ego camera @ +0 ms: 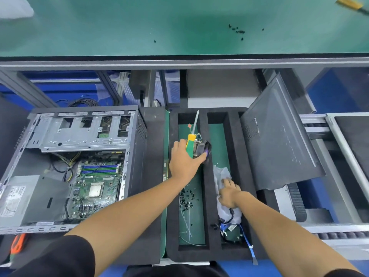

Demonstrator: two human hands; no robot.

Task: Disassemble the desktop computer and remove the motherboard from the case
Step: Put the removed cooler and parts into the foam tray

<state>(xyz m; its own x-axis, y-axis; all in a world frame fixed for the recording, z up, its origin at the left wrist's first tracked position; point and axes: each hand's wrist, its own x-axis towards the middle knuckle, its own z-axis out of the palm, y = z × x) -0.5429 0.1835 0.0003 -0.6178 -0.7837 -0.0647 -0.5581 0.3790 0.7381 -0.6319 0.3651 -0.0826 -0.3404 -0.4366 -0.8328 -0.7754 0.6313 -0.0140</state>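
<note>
The left hand (184, 160) reaches into the left compartment of a black foam tray (212, 196), its fingers curled round a green-and-yellow screwdriver (191, 143) and a dark cooler fan (203, 149) held together against the palm. The right hand (229, 193) lies in the neighbouring compartment with fingers fairly straight, pressing on a clear plastic bag (221, 174) that sits above a bundle of blue and black cables (231, 226). Loose black screws (187, 198) lie scattered in the left compartment below the left hand. A dark side panel (279, 136) leans tilted at the tray's right edge. Left of the tray, the open computer case (79, 160) lies on its side with the green motherboard (97, 184) still mounted inside, beside the grey power supply (26, 196).
</note>
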